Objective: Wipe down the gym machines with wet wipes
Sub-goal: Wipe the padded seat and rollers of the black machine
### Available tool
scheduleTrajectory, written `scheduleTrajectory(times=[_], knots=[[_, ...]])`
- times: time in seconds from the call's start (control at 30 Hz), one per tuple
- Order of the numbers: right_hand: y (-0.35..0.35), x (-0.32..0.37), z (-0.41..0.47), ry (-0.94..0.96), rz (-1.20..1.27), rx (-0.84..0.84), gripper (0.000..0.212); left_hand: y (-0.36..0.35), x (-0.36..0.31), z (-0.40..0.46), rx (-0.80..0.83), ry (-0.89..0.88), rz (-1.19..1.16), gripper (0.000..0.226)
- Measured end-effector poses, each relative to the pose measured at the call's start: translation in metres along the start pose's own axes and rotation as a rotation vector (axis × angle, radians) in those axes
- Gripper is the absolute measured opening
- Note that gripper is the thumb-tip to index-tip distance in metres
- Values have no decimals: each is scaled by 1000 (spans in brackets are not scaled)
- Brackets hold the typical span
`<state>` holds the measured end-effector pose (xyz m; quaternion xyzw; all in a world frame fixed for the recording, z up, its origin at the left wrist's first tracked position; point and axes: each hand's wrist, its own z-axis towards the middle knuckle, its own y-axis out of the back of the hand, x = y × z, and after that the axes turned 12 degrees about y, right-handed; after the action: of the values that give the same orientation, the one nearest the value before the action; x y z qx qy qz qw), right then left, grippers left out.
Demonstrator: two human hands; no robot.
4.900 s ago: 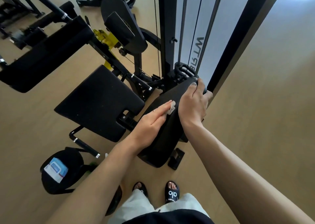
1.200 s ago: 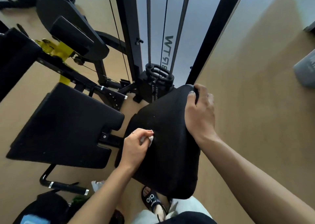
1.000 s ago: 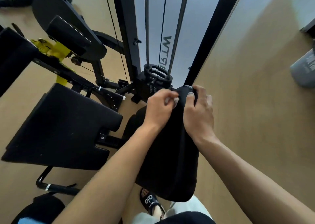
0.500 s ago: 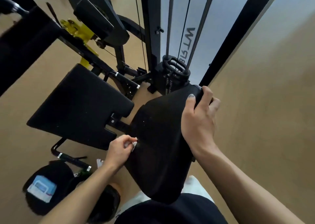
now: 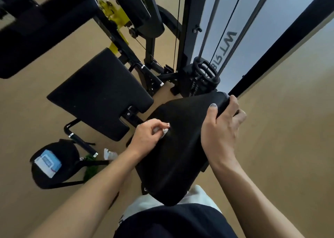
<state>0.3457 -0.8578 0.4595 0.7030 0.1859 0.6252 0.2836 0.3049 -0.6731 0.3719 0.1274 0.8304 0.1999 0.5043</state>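
Left hand [image 5: 147, 135]: fingers curled, pinching a small crumpled white wet wipe [image 5: 165, 131], pressed on the left part of the black padded backrest cushion [image 5: 178, 156]. Right hand [image 5: 219, 129]: fingers wrapped over the cushion's far top edge, thumb on the face, clamped on the pad.

Surroundings:
- Black padded seat cushion [image 5: 101, 94] just left of the backrest pad, joined by a black metal bracket [image 5: 131, 115]; sits right beside the left hand.
- Black weight stack [image 5: 197, 82] with steel guide rods [image 5: 213, 31] directly behind the pad's top, close to the right hand. Frosted white shroud panel [image 5: 253, 20] behind the rods, lettering partly readable only.
- Black upright frame post [image 5: 187, 24], thin cable alongside.
- Yellow adjustment lever part [image 5: 115, 18] and a black curved pad [image 5: 139, 8] further back.
- Large black padded arm [image 5: 36, 29] at upper left, blurred.
- On the tan floor [image 5: 280, 129]: black bag [image 5: 59, 167] holding a blue-white wipes packet [image 5: 47, 163], something green [image 5: 91, 167] and a white scrap [image 5: 109, 154] beside it, under the left forearm's line.
- Black chromed-band floor tube [image 5: 77, 138] between bag and seat.
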Motion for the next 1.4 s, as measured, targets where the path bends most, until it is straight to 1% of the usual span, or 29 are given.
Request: scheduleTrajectory(times=[0.07, 0.1, 0.17, 0.2, 0.23, 0.27, 0.33, 0.4, 0.47, 0.57, 0.63, 0.67, 0.73, 0.8, 0.83, 0.87, 0.9, 0.93, 1.0, 1.03, 1.07, 1.13, 1.23, 1.33, 1.4], knots=[[4, -2, 0, 33, -92, 50, 61, 21, 53, -25, -42, 169, 66, 31], [7, -1, -1, 102, -194, 55, 62, 30, 72, -39, -48, 238, 84, 33], [11, 5, -4, 347, -377, 43, 60, 38, 89, -59, -58, 306, 69, 35], [10, 12, -5, 473, -398, 83, 58, 38, 88, -62, -70, 296, 51, 36], [9, 22, -6, 572, -377, 174, 55, 35, 82, -62, -80, 264, 23, 36], [5, 33, -8, 649, -342, 310, 53, 31, 72, -61, -80, 217, -17, 36], [-6, 52, -9, 746, -304, 628, 49, 22, 45, -58, -50, 116, -112, 32], [-20, 63, -7, 810, -343, 902, 48, 13, 25, -58, -7, 52, -184, 28], [-30, 71, -6, 826, -429, 1140, 47, 9, 22, -62, 1, 60, -257, 21], [-40, 72, -12, 848, -506, 1465, 43, 9, 42, -71, -59, 134, -455, 18], [-47, 69, -16, 917, -621, 1617, 49, 7, 53, -80, -89, 218, -562, 16], [-50, 69, -17, 937, -670, 1661, 52, 6, 55, -83, -98, 239, -591, 15], [-56, 71, -15, 951, -678, 1700, 51, 2, 57, -89, -162, 223, -541, 14], [-59, 72, -7, 946, -663, 1692, 46, -5, 63, -95, -296, 245, -408, 17], [-60, 71, -1, 932, -686, 1669, 45, -9, 68, -99, -384, 311, -378, 20], [-61, 69, 6, 913, -728, 1645, 46, -16, 74, -104, -471, 399, -397, 22], [-63, 66, 12, 893, -775, 1625, 47, -26, 78, -109, -544, 501, -457, 23], [-65, 63, 16, 868, -814, 1609, 48, -36, 77, -113, -592, 608, -564, 23], [-69, 57, 18, 846, -841, 1576, 49, -58, 63, -113, -642, 809, -905, 16], [-70, 54, 16, 880, -835, 1551, 49, -66, 52, -113, -668, 884, -1047, 12], [-70, 52, 15, 942, -827, 1519, 48, -71, 40, -114, -703, 923, -1124, 11], [-69, 47, 13, 1057, -800, 1466, 47, -75, 19, -125, -748, 925, -1192, 11], [-68, 43, 17, 1075, -752, 1445, 47, -69, -10, -153, -719, 882, -1268, 10], [-70, 40, 19, 1063, -750, 1464, 48, -64, -31, -171, -746, 849, -1226, 11], [-70, 38, 19, 1087, -762, 1454, 47, -64, -32, -169, -741, 841, -1168, 15]])
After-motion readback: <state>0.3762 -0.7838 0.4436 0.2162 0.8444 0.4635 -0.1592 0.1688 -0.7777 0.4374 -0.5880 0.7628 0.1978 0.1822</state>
